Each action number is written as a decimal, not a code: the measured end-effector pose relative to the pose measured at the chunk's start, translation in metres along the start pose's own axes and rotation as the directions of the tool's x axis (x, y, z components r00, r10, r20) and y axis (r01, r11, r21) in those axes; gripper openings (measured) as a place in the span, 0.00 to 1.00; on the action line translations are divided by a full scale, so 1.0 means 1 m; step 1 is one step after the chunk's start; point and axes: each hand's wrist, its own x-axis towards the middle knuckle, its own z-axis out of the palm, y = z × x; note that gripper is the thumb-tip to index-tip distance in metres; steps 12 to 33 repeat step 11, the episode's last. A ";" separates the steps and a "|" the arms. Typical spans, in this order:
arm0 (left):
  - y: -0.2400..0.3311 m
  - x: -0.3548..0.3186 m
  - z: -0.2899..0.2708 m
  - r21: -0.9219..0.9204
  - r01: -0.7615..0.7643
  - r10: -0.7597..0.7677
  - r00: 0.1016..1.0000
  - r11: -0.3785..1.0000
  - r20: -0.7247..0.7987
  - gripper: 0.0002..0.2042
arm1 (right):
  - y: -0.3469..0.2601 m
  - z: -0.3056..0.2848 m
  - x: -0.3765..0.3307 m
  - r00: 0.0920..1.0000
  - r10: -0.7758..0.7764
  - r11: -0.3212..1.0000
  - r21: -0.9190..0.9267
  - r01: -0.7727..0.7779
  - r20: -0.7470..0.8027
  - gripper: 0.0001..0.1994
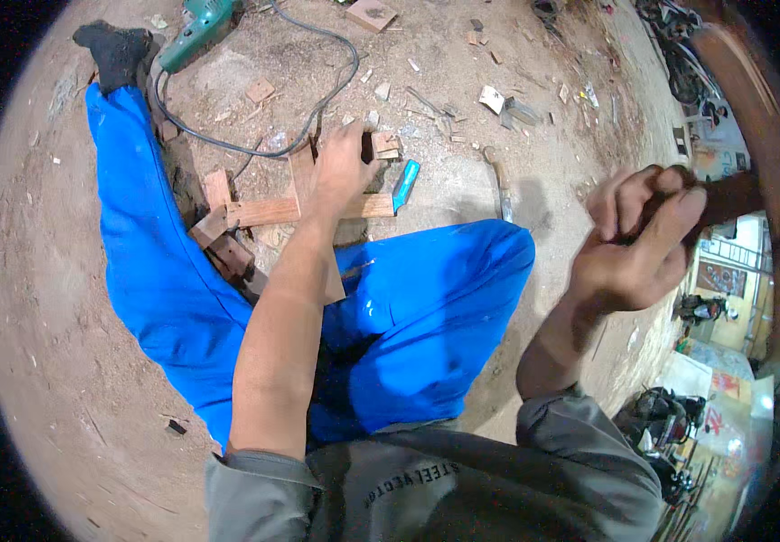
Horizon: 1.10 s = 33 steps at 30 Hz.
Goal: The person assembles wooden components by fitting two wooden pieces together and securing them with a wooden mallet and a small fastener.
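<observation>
My left hand [343,167] is curled over a joined wooden assembly on the ground, its fingers bent around a wooden piece that they partly hide. One reddish-brown board [268,212] of the assembly lies crosswise beneath my wrist. A short wood block [385,144] shows beside my fingertips. Just right of the assembly is a tool with a teal handle [405,185]; its working end is hidden. Raised at the right, my right hand [647,237] is closed round the dark handle of a wooden mallet [740,68], whose large head is blurred and close to view.
A green corded power tool [196,34] lies at the upper left, its black cable [354,59] looping toward the assembly. A chisel-like tool [502,185] lies beyond my bent knee. Wood offcuts [372,14] and chips dot the dirt floor. Motorbikes [665,420] stand far right.
</observation>
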 end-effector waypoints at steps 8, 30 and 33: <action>-0.010 0.006 0.003 0.000 -0.026 0.026 0.998 1.000 0.055 0.24 | 0.159 0.003 -0.105 0.802 0.502 0.719 -0.671 -0.180 0.323 0.17; -0.010 -0.006 -0.002 -0.001 0.033 -0.032 0.998 0.999 0.061 0.28 | 0.114 0.006 -0.075 0.850 0.412 0.685 -0.726 -0.053 0.327 0.16; -0.010 -0.006 -0.002 -0.001 0.033 -0.032 0.998 0.999 0.061 0.28 | 0.114 0.006 -0.075 0.850 0.412 0.685 -0.726 -0.053 0.327 0.16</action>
